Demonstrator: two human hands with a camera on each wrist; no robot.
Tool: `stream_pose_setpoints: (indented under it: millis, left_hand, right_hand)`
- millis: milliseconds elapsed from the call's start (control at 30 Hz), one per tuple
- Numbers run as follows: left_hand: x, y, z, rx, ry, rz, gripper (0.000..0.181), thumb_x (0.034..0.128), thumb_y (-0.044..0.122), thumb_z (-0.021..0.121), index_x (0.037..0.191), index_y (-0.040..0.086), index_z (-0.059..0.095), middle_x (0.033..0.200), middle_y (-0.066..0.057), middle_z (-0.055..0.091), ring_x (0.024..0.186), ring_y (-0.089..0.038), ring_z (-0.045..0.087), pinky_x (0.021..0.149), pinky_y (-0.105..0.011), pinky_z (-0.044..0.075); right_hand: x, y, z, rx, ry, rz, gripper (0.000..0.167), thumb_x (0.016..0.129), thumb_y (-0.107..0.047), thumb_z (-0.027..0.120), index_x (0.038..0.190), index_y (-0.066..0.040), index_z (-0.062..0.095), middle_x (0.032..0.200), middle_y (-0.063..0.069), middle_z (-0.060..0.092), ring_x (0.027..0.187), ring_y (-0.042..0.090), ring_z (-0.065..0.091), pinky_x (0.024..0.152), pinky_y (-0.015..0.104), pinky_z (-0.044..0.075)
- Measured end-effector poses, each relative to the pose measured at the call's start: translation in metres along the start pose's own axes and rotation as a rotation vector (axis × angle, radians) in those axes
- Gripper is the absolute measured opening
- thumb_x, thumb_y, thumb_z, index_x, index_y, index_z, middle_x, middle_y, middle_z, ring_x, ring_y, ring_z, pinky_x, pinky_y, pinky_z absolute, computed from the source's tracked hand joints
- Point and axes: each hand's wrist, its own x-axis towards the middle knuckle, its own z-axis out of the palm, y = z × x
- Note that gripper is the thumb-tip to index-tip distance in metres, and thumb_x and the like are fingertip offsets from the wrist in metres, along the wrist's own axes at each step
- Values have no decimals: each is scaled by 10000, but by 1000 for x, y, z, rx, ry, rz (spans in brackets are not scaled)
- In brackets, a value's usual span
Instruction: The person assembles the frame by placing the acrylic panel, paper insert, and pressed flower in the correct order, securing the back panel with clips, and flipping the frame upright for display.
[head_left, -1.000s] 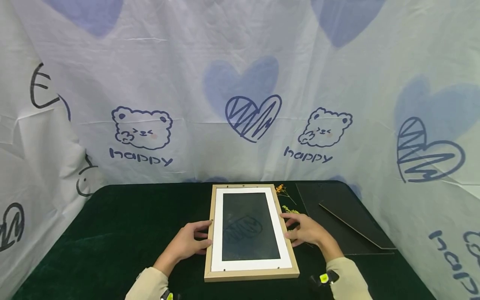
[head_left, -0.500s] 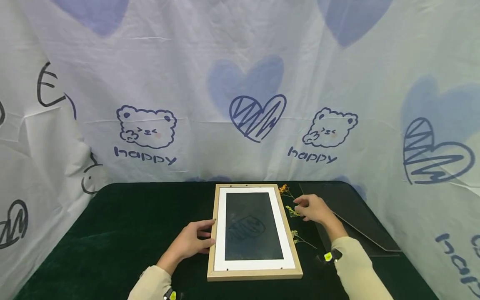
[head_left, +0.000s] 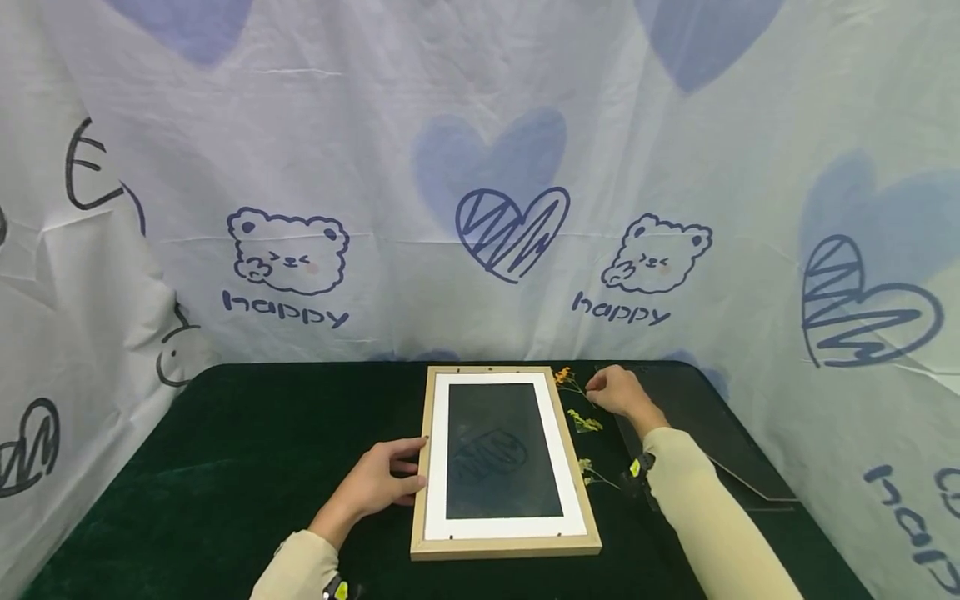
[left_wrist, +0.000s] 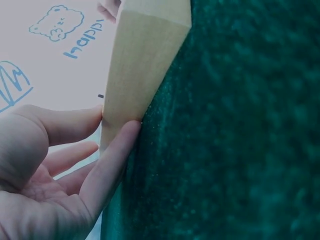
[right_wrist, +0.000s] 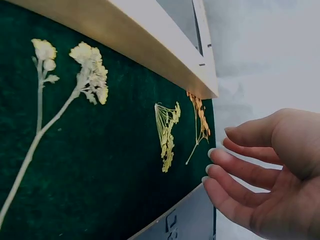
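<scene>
A light wooden frame [head_left: 506, 546] with a white mat and dark glass-like centre lies on the dark green cloth. My left hand [head_left: 378, 479] touches its left side; in the left wrist view the fingertips of that hand [left_wrist: 65, 170] rest against the wooden edge [left_wrist: 142, 65]. Right of the frame lie an orange sprig [head_left: 562, 377], a yellow-green sprig [head_left: 585, 422] and a pale sprig [head_left: 587, 471]. My right hand [head_left: 621, 392] is at the orange sprig's stem; in the right wrist view this hand [right_wrist: 265, 170] has relaxed fingers beside the orange sprig [right_wrist: 201, 117], with nothing between them.
Dark flat boards [head_left: 690, 417] lie at the right of the green-covered table [head_left: 285, 433], partly behind the right forearm. A white curtain [head_left: 405, 292] with hearts and bears hangs behind the table's far edge.
My right hand has let go of the frame's right side and moved away past the yellow-green sprig to the orange one. The left hand stays at the frame.
</scene>
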Motion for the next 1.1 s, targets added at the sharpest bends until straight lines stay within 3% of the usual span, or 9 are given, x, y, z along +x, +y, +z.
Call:
stream_pose_setpoints:
  millis: [233, 500, 867, 1100]
  left_hand:
    - [0, -1, -2, 7, 5, 8, 600, 860, -29, 786, 1425, 9, 587, 1391, -255, 619, 1139, -347, 680, 684, -378, 663]
    - [0, 2, -1, 3, -7, 0, 599, 870, -25, 779, 1433, 13, 579, 1397, -250, 613, 1149, -350, 676, 688, -381, 664]
    - [-2, 4, -1, 9, -1, 3, 591, 870, -19, 782, 1427, 21, 589, 1390, -241, 622, 1146, -347, 679, 694, -376, 663]
    - [-2, 2, -1, 9, -1, 3, 582, 877, -24, 770, 1428, 26, 588, 1392, -247, 617, 1158, -359, 675, 702, -369, 664]
  right_hand:
    - [14, -10, 5, -7, -16, -18, 207, 934, -108, 719, 1095, 17, 753, 1101, 188, 754, 952, 304, 713, 860, 471, 610]
    - [27, -3, 14, 53, -24, 64, 198, 919, -108, 753, 1090, -9, 772, 1118, 178, 758, 969, 293, 715, 877, 460, 612]
    - [33, 8, 18, 132, 12, 112, 216, 896, -43, 759, 1092, 47, 750, 1126, 232, 743, 927, 318, 749, 817, 403, 646]
    - [30, 11, 19, 90, 8, 129, 97, 883, -67, 772, 929, 19, 777, 961, 171, 773, 778, 226, 729, 745, 376, 639]
